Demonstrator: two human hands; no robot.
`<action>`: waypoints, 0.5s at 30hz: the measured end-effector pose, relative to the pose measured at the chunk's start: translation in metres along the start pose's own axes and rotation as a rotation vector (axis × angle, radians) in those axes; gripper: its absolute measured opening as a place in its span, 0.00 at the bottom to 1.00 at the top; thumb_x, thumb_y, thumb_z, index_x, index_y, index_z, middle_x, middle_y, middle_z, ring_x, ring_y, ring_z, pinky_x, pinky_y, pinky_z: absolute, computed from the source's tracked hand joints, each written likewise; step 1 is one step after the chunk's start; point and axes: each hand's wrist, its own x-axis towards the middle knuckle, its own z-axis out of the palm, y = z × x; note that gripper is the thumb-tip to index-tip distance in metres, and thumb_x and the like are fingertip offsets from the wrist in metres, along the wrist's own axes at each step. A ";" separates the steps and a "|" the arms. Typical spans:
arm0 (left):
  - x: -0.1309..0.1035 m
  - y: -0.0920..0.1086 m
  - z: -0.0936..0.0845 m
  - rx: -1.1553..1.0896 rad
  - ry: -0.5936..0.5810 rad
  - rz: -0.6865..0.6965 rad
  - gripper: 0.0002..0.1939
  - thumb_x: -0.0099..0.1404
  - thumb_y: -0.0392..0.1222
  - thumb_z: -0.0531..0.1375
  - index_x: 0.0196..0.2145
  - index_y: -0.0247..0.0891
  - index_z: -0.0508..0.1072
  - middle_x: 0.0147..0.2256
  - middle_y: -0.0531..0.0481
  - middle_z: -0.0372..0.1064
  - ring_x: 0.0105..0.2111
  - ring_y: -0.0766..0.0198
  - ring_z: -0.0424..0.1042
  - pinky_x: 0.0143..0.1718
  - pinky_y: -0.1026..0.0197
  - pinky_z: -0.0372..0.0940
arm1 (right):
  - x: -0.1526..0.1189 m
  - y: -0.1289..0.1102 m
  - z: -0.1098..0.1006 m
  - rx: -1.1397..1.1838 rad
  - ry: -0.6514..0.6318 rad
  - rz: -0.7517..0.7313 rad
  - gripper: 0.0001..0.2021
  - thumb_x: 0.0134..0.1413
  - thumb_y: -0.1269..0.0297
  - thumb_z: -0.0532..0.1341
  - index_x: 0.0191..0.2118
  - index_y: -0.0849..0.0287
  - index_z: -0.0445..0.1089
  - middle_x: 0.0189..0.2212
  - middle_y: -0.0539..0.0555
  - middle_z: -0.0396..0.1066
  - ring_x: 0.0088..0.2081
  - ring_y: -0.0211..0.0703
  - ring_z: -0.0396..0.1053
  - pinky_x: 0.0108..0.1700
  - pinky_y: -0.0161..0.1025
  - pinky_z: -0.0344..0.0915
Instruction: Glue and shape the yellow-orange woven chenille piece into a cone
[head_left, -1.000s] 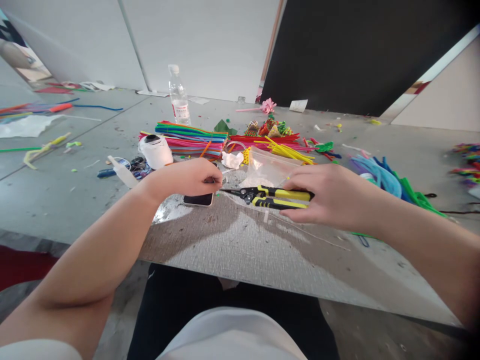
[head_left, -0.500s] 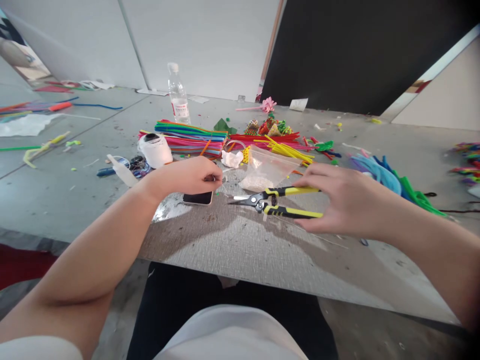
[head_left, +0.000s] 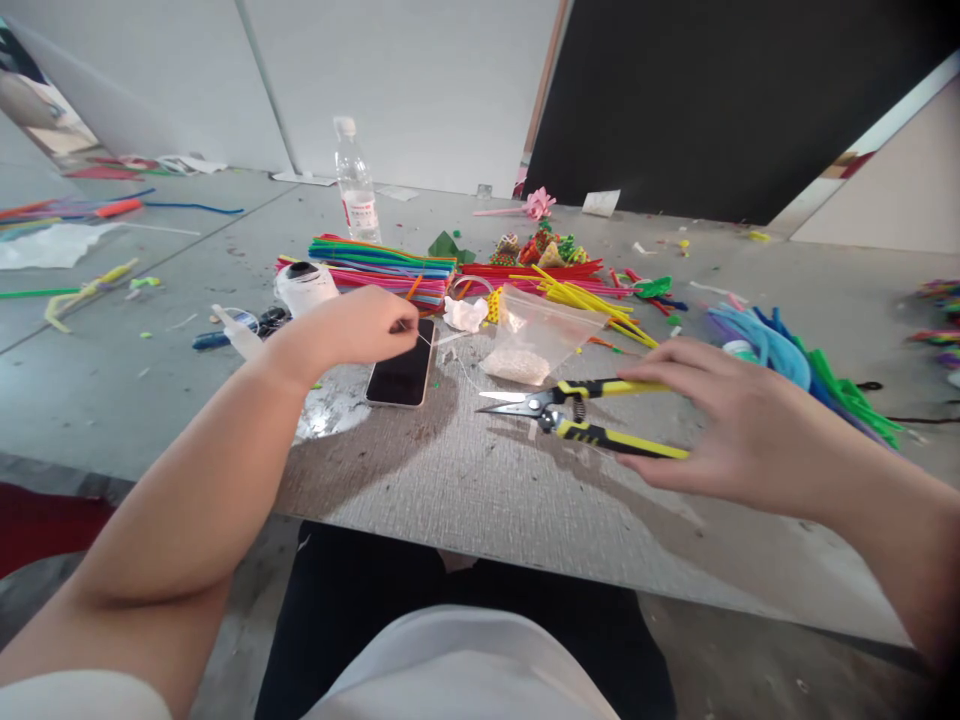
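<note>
My left hand (head_left: 367, 325) is closed in a pinch on a thin pale thread (head_left: 461, 362), over the upper part of a dark phone (head_left: 401, 375). The thread trails rightward from my fingertips. My right hand (head_left: 697, 420) holds yellow-and-black snips (head_left: 570, 410) by both handles; their blades are apart and point left. Just beyond the blades lies a clear zip bag (head_left: 525, 350) with small pale beads in it. A white spool (head_left: 306, 287) stands behind my left wrist.
Behind the hands lie bundles of coloured pipe cleaners (head_left: 382, 262), yellow stems (head_left: 592, 305) and crumpled tissue (head_left: 465, 314). A water bottle (head_left: 356, 190) stands farther back. Blue and green pipe cleaners (head_left: 787, 350) lie right; a glue bottle (head_left: 238, 332) is left.
My left hand has moved left and up, uncovering more of the phone. My right hand has shifted right and slightly nearer with the snips, whose handles are spread wider.
</note>
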 end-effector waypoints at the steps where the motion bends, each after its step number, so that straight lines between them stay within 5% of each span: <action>1: 0.000 -0.004 -0.002 0.023 0.011 -0.083 0.09 0.62 0.45 0.57 0.30 0.40 0.75 0.30 0.48 0.75 0.26 0.60 0.67 0.31 0.58 0.55 | -0.007 0.009 0.001 0.011 0.023 0.019 0.27 0.52 0.51 0.69 0.55 0.57 0.69 0.53 0.63 0.71 0.51 0.60 0.74 0.55 0.55 0.69; 6: -0.003 -0.019 -0.012 -0.015 -0.022 -0.209 0.10 0.61 0.47 0.57 0.29 0.41 0.75 0.28 0.50 0.74 0.26 0.60 0.68 0.32 0.57 0.57 | -0.050 0.074 0.012 0.005 0.026 0.136 0.23 0.51 0.58 0.71 0.53 0.50 0.70 0.53 0.61 0.73 0.53 0.59 0.74 0.57 0.52 0.66; 11: -0.003 -0.027 -0.011 0.094 -0.104 -0.413 0.09 0.58 0.46 0.58 0.26 0.41 0.75 0.28 0.46 0.74 0.29 0.54 0.70 0.34 0.54 0.59 | -0.085 0.120 0.023 0.061 0.228 0.282 0.15 0.52 0.59 0.70 0.46 0.42 0.73 0.46 0.57 0.76 0.49 0.59 0.74 0.54 0.53 0.65; 15: -0.006 -0.030 -0.007 0.127 0.065 -0.617 0.15 0.59 0.50 0.60 0.36 0.37 0.78 0.33 0.39 0.73 0.39 0.44 0.72 0.39 0.48 0.62 | -0.079 0.134 0.027 -0.082 0.175 0.434 0.16 0.48 0.56 0.72 0.44 0.50 0.75 0.45 0.60 0.76 0.48 0.58 0.74 0.51 0.51 0.67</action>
